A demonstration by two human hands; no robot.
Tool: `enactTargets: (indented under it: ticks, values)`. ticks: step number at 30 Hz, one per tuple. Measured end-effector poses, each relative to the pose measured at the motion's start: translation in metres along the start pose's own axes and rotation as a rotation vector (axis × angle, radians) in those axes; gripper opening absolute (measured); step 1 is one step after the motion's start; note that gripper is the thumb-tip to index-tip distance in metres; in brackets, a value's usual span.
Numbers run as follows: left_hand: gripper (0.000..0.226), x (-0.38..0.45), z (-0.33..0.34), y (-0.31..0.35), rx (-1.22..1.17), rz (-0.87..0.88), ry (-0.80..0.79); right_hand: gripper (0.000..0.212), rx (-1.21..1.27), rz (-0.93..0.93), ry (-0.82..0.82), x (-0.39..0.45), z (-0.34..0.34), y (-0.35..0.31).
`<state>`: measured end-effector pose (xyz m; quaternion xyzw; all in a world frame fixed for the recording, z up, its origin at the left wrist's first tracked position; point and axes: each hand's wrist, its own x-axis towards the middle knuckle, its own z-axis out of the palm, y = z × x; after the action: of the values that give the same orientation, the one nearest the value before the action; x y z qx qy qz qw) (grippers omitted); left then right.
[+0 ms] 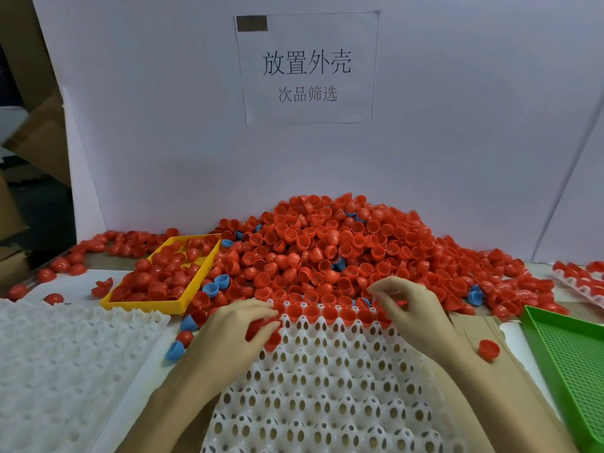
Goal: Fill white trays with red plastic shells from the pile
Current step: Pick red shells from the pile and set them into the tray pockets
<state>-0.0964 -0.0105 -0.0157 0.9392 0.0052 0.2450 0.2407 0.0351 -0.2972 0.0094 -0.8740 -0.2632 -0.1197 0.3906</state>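
Observation:
A big pile of red plastic shells point(327, 246), with a few blue ones mixed in, lies against the white back wall. In front of me sits a white tray point(330, 380) with holed cups; its far row holds several red shells point(330, 312). My left hand point(238, 325) rests at the tray's far left corner, fingers curled round red shells. Over the far right end of the tray, my right hand point(405, 305) pinches a small red shell with curled fingers.
A yellow basket point(183, 295) of red shells stands at the left, with a second white tray point(65, 358) in front of it. A green basket point(575, 364) lies at the right, a loose red shell point(489, 349) beside it. Another filled tray point(578, 282) is at far right.

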Motion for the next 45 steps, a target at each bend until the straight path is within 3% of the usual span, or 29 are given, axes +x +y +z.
enactTargets:
  ticks: [6,10,12,15,17,20,25,30,33,37,41,45]
  values:
    - [0.018,-0.002,-0.014,0.011,0.085,0.063,0.026,0.034,-0.18,-0.145,-0.047,0.046,0.013,-0.007]
    - [0.019,-0.002,-0.018,0.015,0.099,0.078,0.026,0.065,-0.353,-0.307,-0.29,0.068,0.039,-0.014]
    - [0.02,-0.003,-0.019,0.015,0.106,0.082,0.025,0.06,-0.453,-0.32,-0.342,0.073,0.05,-0.013]
    - [0.019,-0.003,-0.021,0.014,0.12,0.071,0.027,0.036,-0.501,-0.344,-0.239,0.079,0.057,-0.008]
    - [0.018,-0.002,-0.021,0.014,0.131,0.067,0.024,0.026,-0.44,-0.328,-0.169,0.081,0.056,-0.008]
    - [0.017,-0.002,-0.021,0.015,0.14,0.07,0.007,0.029,-0.292,-0.311,-0.101,0.079,0.052,-0.008]
    - [0.011,-0.002,-0.016,0.016,0.12,0.09,0.055,0.013,0.113,-0.133,-0.031,0.061,0.036,-0.014]
    - [0.037,-0.005,-0.015,0.024,0.002,0.182,0.039,0.025,0.515,0.015,-0.324,0.023,0.015,-0.027]
    - [0.047,-0.008,-0.022,0.042,-0.09,0.242,-0.024,0.034,0.659,0.071,-0.511,0.0,0.009,-0.037]
    - [0.057,-0.013,-0.03,0.067,-0.231,0.274,-0.079,0.049,0.734,0.078,-0.642,-0.017,0.01,-0.05]
    - [0.045,-0.015,-0.03,0.081,-0.259,0.294,-0.037,0.059,0.738,0.076,-0.671,-0.022,0.011,-0.055]
    - [0.023,-0.015,-0.028,0.084,-0.39,0.111,-0.011,0.06,0.727,0.114,-0.632,-0.025,0.012,-0.053]
